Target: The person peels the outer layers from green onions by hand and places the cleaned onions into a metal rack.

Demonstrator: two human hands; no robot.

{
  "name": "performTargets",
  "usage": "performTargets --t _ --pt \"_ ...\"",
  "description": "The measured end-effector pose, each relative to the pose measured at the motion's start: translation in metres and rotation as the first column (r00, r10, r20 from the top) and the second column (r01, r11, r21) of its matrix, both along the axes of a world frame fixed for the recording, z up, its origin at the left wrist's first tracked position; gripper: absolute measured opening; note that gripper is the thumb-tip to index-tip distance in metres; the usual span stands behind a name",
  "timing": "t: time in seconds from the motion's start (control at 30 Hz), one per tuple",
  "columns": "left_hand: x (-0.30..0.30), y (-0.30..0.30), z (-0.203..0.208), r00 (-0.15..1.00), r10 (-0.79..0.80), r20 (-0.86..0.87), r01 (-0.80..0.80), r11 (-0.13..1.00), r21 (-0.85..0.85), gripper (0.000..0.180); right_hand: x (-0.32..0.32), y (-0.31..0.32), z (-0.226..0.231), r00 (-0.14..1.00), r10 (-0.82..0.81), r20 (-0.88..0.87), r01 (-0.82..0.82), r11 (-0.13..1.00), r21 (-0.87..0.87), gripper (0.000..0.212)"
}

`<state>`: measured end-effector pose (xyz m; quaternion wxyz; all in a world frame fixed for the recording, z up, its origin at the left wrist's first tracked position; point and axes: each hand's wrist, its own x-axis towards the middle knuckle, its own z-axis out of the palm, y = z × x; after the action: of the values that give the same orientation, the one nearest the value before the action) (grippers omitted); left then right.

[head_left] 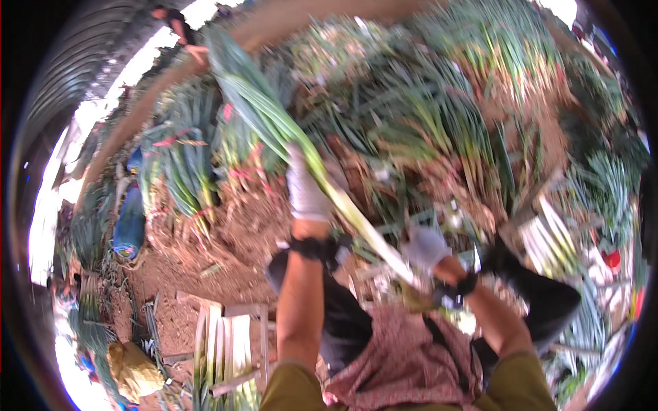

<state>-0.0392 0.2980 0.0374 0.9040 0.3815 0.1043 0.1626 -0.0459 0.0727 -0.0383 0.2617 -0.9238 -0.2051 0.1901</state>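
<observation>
A long green onion slants across the middle, its green leaves pointing to the far left and its white root end toward my lap. My left hand, in a white glove, is closed around it where the green turns pale. My right hand, also in a white glove, is beside the lower white stem, close to the root end. Its fingers are smeared by motion, so I cannot tell whether they touch the stem. A patterned reddish apron covers my lap below the root end.
Trimmed onions lie in a wooden rack at my near left and another white-stemmed bundle at my right. Tied bunches stand on the soil ahead. A yellow sack lies at lower left. Another person is at far left.
</observation>
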Motion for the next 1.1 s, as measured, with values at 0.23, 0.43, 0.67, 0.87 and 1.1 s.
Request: performTargets --t 0.23,0.43,0.67,0.87,1.1 --pt "0.013 -0.003 0.008 0.996 0.047 0.076 -0.05 0.998 0.035 0.062 0.012 -0.063 -0.051 0.989 0.14 -0.052 -0.149 0.918 -0.366 0.021" --pt "0.009 -0.017 0.002 0.998 0.048 0.03 -0.049 0.998 0.032 0.059 0.02 0.015 0.009 0.922 -0.227 0.313 -0.048 0.735 0.676 0.021" --pt "0.013 -0.009 -0.005 0.979 -0.119 0.169 0.117 0.993 0.021 0.065 0.009 0.033 -0.025 0.991 0.107 0.076 -0.13 0.882 0.452 0.023" --pt "0.013 0.007 -0.007 0.926 -0.252 0.281 0.283 0.956 -0.078 0.073 0.007 -0.012 -0.028 0.875 0.217 -0.433 0.041 0.857 0.513 0.029" --pt "0.015 0.014 -0.008 0.884 -0.315 0.346 0.379 0.915 -0.136 0.074 -0.003 -0.024 -0.007 0.748 0.502 -0.433 0.027 0.63 0.776 0.034"
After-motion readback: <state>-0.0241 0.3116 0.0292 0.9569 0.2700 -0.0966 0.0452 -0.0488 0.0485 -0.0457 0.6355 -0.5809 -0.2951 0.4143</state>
